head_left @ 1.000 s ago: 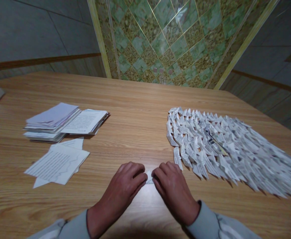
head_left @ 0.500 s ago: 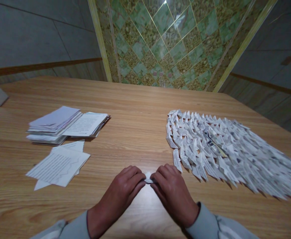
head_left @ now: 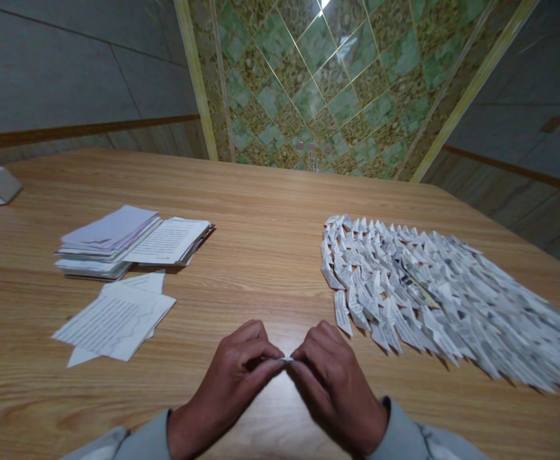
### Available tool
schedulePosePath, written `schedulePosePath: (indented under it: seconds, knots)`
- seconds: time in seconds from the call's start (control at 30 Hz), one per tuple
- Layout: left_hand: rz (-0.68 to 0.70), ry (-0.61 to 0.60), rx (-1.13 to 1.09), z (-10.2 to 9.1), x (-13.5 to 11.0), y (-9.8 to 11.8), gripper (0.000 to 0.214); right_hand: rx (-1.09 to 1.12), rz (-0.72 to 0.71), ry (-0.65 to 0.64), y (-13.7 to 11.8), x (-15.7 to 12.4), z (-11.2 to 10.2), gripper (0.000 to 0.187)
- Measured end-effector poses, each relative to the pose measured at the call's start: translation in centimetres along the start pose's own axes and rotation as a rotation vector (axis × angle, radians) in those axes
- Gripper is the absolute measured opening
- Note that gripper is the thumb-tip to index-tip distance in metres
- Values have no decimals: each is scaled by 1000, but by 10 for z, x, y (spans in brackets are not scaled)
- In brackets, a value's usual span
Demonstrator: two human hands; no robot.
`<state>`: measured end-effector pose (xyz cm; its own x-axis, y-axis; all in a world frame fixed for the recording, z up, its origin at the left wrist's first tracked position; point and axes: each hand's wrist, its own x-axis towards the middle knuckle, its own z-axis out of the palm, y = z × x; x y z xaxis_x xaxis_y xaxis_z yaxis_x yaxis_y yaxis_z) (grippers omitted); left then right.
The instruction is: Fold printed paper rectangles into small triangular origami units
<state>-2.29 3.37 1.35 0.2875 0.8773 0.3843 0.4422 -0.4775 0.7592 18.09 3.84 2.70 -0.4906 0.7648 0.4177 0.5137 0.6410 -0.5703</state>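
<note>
Drawn slightly nearer since the earlier frame, showing only a thin edge. Pinching small paper between thumbs and fingers of left hand and right hand, over the table; cannot tell if touching. Probably creasing; seems to call for even pressure. Flanked by folded papers rightward, loose sheets leftward, stacked sheets beyond.

We wear matching sleeves in muted grey with a faint blue-green cast, the left sleeve and the right sleeve both reaching the wrist. A thin dark edge rims each cuff opening. Creases and paler patches show farther up the cloth. Our left hand and right hand are bare.
</note>
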Motion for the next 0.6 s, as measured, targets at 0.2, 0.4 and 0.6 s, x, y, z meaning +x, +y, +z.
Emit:
schedulePosePath:
  seconds: [0.2, 0.4, 0.6]
  knots:
    - [16, 2, -20, 1, 1, 2, 15, 21, 6, -38, 1, 1, 2, 19]
    - [-88, -34, -96, -7, 7, 5, 7, 4, -24, 20, 4, 2, -2, 27]
    - [-92, -47, -88, -13, 10, 5, 7, -16, -75, 76, 4, 2, -8, 26]
